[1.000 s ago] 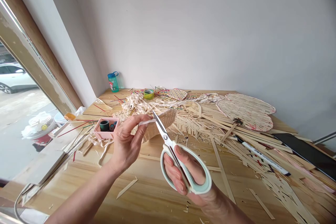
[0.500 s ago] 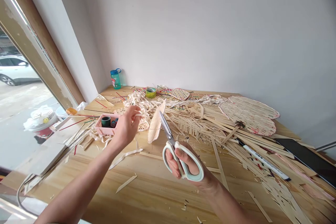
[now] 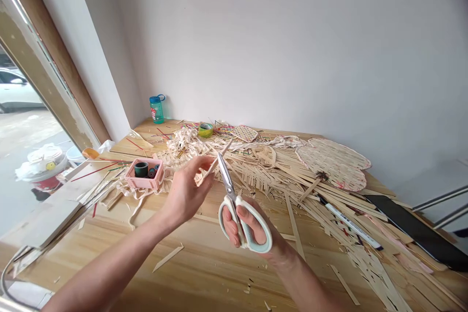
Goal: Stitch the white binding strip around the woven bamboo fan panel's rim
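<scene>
My left hand (image 3: 190, 187) is closed on a small pale woven piece (image 3: 220, 157), which appears almost edge-on and tilts up to the right. Part of this piece is hidden behind my fingers. In my right hand (image 3: 252, 226) is a pair of scissors (image 3: 228, 187) with white and mint handles; my fingers and thumb pass through the loops. The blades look nearly together, pointing up, their tips close beside the woven piece. Behind both hands lies a heap of pale flat strips (image 3: 256, 168).
A pink basket (image 3: 144, 183) with dark spools stands at left. Farther back are a blue-green bottle (image 3: 157, 111), a tape roll (image 3: 205, 130) and a patterned woven piece (image 3: 244, 132). At right lie a large woven piece (image 3: 332, 163), a marker (image 3: 351, 224) and a black phone (image 3: 413, 231).
My left hand has moved right and closed on the woven piece, which has turned nearly edge-on. The scissors stay in my right hand. The whole view has shifted slightly.
</scene>
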